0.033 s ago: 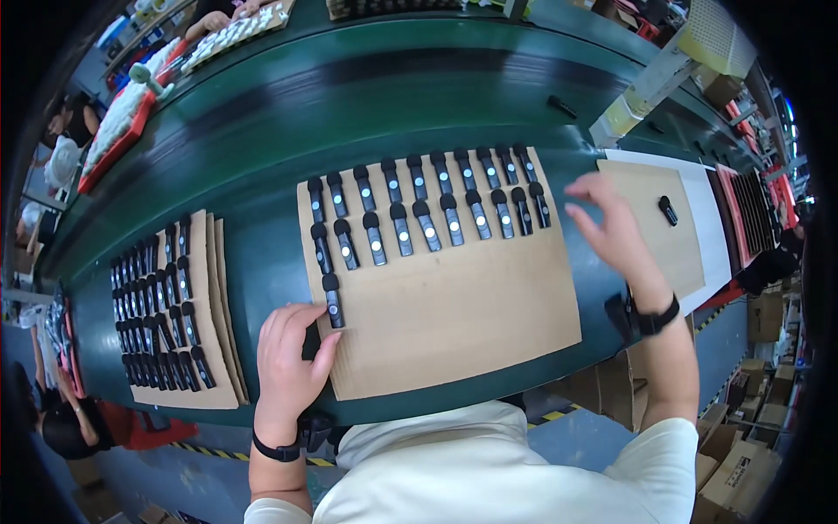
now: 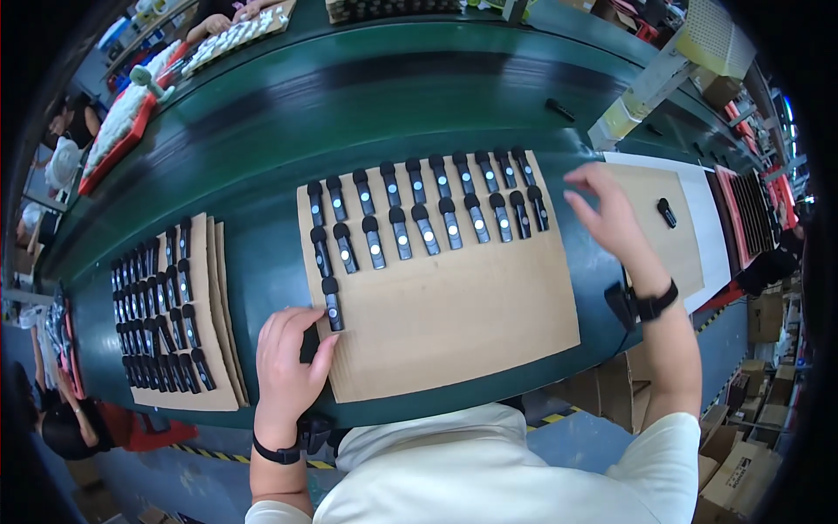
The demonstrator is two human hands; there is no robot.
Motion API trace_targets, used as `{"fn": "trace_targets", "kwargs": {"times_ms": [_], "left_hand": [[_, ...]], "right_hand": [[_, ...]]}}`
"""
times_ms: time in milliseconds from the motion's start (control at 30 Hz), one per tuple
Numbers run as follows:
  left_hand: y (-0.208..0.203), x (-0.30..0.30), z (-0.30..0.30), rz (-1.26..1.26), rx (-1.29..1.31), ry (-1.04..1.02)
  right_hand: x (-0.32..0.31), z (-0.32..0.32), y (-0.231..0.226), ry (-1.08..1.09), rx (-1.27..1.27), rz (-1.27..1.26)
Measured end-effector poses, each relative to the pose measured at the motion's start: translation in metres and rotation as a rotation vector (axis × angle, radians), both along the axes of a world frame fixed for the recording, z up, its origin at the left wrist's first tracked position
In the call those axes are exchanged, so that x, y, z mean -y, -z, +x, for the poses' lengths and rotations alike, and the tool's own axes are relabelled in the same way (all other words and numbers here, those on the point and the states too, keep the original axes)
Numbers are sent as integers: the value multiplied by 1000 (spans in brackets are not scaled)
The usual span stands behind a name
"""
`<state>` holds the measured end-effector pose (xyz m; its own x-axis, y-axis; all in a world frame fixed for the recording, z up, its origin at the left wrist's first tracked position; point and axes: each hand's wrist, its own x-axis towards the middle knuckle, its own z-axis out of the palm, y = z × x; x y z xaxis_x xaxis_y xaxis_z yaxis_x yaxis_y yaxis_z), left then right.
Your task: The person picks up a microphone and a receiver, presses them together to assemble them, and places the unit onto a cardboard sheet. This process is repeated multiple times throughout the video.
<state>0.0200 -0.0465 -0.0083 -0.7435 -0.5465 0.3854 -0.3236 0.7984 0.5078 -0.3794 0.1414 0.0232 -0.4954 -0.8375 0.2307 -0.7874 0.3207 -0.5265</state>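
Note:
A cardboard sheet (image 2: 454, 323) lies in front of me on the green work surface. Two rows of small black microphones (image 2: 399, 231) with rounded dark foam tops and pale round dots cross its far half. One more microphone (image 2: 333, 306) starts a third row at the left. Beside that one is my left hand (image 2: 292, 358), thumb and fingers apart at its lower end; whether a fingertip touches it I cannot tell. My right hand (image 2: 607, 210) hovers off the sheet's right edge, fingers bent and thumb spread, holding nothing.
On the left, stacked cardboard sheets (image 2: 225, 349) carry several rows of similar microphones. To the right, a single microphone (image 2: 667, 212) lies on another cardboard piece (image 2: 685, 253). A post (image 2: 624, 118) rises at the far right. Red trays (image 2: 113, 157) and another person's hands (image 2: 216, 23) are at the far left.
My right hand has shifted very slightly away from me. My left hand and the microphones on the sheet stay as they were.

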Motion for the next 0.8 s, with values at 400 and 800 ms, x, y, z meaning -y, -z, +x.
{"fn": "trace_targets", "kwargs": {"times_ms": [400, 800], "left_hand": [[-14, -22, 29, 24, -90, -207], [-23, -31, 0, 97, -152, -102]], "right_hand": [[113, -168, 78, 397, -471, 244], [77, -80, 33, 59, 535, -297]]}}
